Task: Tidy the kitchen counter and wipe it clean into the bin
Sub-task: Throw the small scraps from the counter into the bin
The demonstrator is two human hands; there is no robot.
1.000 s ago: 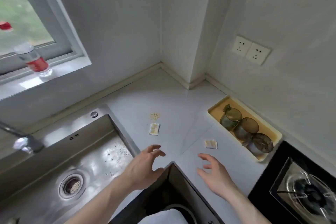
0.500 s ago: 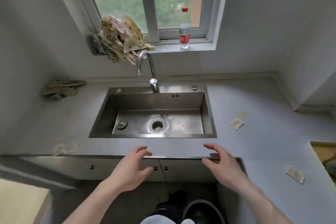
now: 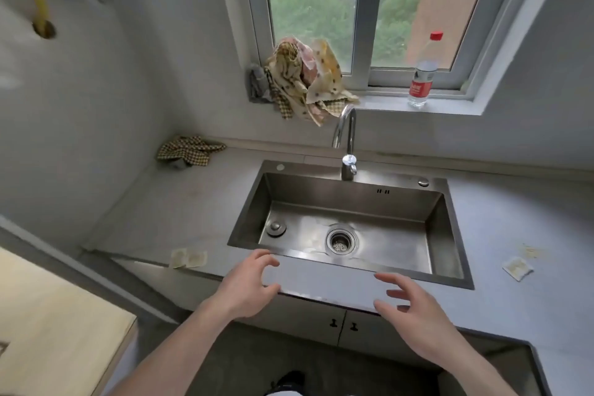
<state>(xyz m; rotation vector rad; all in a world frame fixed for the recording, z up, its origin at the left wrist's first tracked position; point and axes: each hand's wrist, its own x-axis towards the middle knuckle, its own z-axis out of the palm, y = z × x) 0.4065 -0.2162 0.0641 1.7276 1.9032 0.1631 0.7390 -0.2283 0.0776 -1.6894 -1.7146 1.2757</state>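
My left hand [image 3: 249, 288] and my right hand [image 3: 414, 305] hover empty over the counter's front edge [image 3: 321, 283], fingers loosely spread. Before them lies a steel sink [image 3: 350, 199] with a curved tap [image 3: 347, 141]. A checked cloth [image 3: 188, 153] lies crumpled at the counter's back left corner. Small torn packets [image 3: 188, 258] sit on the counter left of the sink. Another packet [image 3: 517, 268] with spilled crumbs [image 3: 530, 251] lies right of the sink. No bin shows in this view.
A bundle of patterned cloths [image 3: 303, 77] hangs over the window sill above the tap. A clear bottle [image 3: 422, 74] with a red cap stands on the sill. A pale wooden surface [image 3: 48, 325] is at lower left. Cabinet doors [image 3: 340, 325] lie below the counter.
The view has swung left from the counter's right corner with its tray of glasses to the sink and the left end. Both hands stay empty in front of me.
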